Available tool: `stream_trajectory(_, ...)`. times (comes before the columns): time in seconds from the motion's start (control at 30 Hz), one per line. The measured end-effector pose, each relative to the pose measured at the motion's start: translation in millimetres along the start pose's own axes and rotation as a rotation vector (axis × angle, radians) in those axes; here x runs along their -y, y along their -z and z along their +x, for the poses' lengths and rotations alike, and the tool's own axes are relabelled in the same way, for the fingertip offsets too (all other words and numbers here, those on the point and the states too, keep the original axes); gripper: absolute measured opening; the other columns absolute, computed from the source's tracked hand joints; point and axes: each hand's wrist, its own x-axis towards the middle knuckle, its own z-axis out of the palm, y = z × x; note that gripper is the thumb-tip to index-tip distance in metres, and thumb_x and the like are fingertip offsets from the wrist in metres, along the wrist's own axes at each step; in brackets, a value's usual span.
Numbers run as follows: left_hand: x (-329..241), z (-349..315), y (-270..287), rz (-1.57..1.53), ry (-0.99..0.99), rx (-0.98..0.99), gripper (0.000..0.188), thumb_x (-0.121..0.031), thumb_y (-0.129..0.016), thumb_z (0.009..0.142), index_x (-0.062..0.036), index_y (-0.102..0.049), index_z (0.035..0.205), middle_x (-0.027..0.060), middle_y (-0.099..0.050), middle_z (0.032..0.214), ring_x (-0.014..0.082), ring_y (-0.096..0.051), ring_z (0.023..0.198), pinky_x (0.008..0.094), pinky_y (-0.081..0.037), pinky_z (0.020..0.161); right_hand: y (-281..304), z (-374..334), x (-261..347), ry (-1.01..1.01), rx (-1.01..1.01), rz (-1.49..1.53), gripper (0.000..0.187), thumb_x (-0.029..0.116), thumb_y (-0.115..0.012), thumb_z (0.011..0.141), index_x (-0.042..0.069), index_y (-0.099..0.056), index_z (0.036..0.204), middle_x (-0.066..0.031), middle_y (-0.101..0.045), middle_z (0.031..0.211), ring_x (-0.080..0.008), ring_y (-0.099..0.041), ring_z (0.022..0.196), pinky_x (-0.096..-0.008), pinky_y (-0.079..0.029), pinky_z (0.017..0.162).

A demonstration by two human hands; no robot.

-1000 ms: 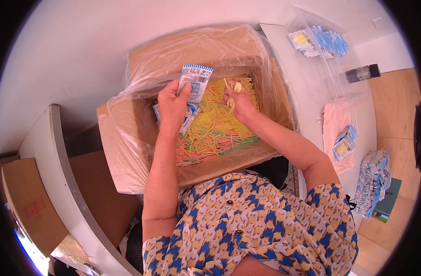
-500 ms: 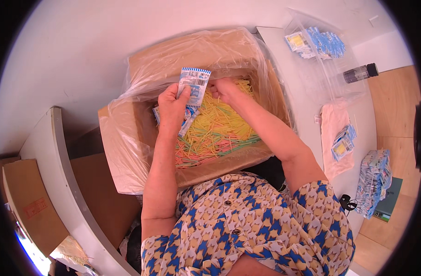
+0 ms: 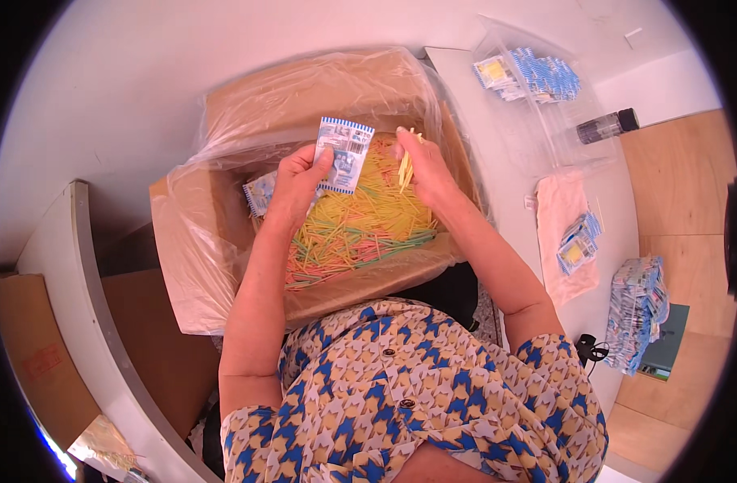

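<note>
A cardboard box [image 3: 223, 201] lined with clear plastic holds a heap of thin yellow, pink and green sticks [image 3: 360, 229]. My left hand [image 3: 296, 185] holds up a small blue-and-white printed packet [image 3: 343, 154] over the box; more such packets [image 3: 260, 191] are tucked under the same hand. My right hand [image 3: 425, 165] is over the sticks and pinches a small bundle of yellow sticks [image 3: 406, 157] right beside the packet.
A white table [image 3: 513, 209] on the right carries a clear bin of blue packets [image 3: 538, 76], a dark bottle [image 3: 606, 125], a pink cloth [image 3: 558, 217] with packets on it and a stack of filled packets [image 3: 638, 310]. Flat cardboard [image 3: 30, 362] lies at the lower left.
My right hand has lifted a pinch of yellow sticks out of the heap and brought it up close to the packet. The left hand keeps the packet raised.
</note>
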Motion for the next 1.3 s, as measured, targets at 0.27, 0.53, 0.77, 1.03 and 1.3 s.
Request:
stream_trajectory(0.27,22.3,-2.7,8.8,0.171,-0.115,0.001,0.009,-0.007,-0.067,0.084,-0.0013,-0.070,0.090,-0.0008,-0.067,0.083,0.0048,-0.057,0.073,0.0213,-0.045,0.069,-3.0,-30.1,57.7,0.104,-0.012,0.126,0.030,0.032,-0.056,0.090,0.010,-0.052,0.069,-0.0003,-0.049,0.069,-0.0055,-0.044,0.053,-0.0212,-0.030,0.039)
stream_trajectory(0.53,26.1,-1.3,5.4,0.143,-0.154,0.038,0.012,-0.004,-0.068,0.081,-0.0006,-0.071,0.092,0.0028,-0.066,0.090,0.0083,-0.056,0.081,0.0227,-0.045,0.071,-39.7,-36.4,74.2,0.244,0.081,0.089,0.028,0.029,-0.058,0.091,0.009,-0.053,0.072,0.0004,-0.051,0.068,-0.0033,-0.044,0.048,-0.0192,-0.028,0.037)
stream_trajectory(0.77,24.0,-0.8,5.1,0.126,-0.173,0.087,0.011,-0.004,-0.068,0.081,0.0004,-0.071,0.091,0.0045,-0.065,0.094,0.0101,-0.056,0.084,0.0236,-0.045,0.073,-41.2,-19.1,65.0,0.452,-0.007,-0.200,0.027,0.027,-0.059,0.091,0.006,-0.056,0.074,0.0027,-0.050,0.064,-0.0042,-0.047,0.054,-0.0218,-0.036,0.046)
stream_trajectory(1.03,22.1,-0.8,4.5,0.170,-0.157,-0.025,0.010,-0.004,-0.068,0.081,0.0012,-0.071,0.090,0.0035,-0.065,0.090,0.0095,-0.056,0.081,0.0233,-0.044,0.071,-50.5,-31.9,65.9,0.922,0.005,-0.504,0.026,0.018,-0.060,0.089,0.001,-0.055,0.071,-0.0005,-0.052,0.066,-0.0074,-0.049,0.063,-0.0249,-0.041,0.057)
stream_trajectory(1.3,20.8,-1.0,9.8,0.048,0.004,-0.015,0.014,-0.012,-0.064,0.086,0.0006,-0.069,0.092,0.0021,-0.066,0.091,0.0081,-0.057,0.085,0.0229,-0.044,0.073,-42.6,-32.9,81.0,0.682,-0.038,-0.394,0.023,0.018,-0.062,0.088,0.001,-0.059,0.073,0.0011,-0.054,0.065,-0.0064,-0.049,0.062,-0.0238,-0.041,0.058)
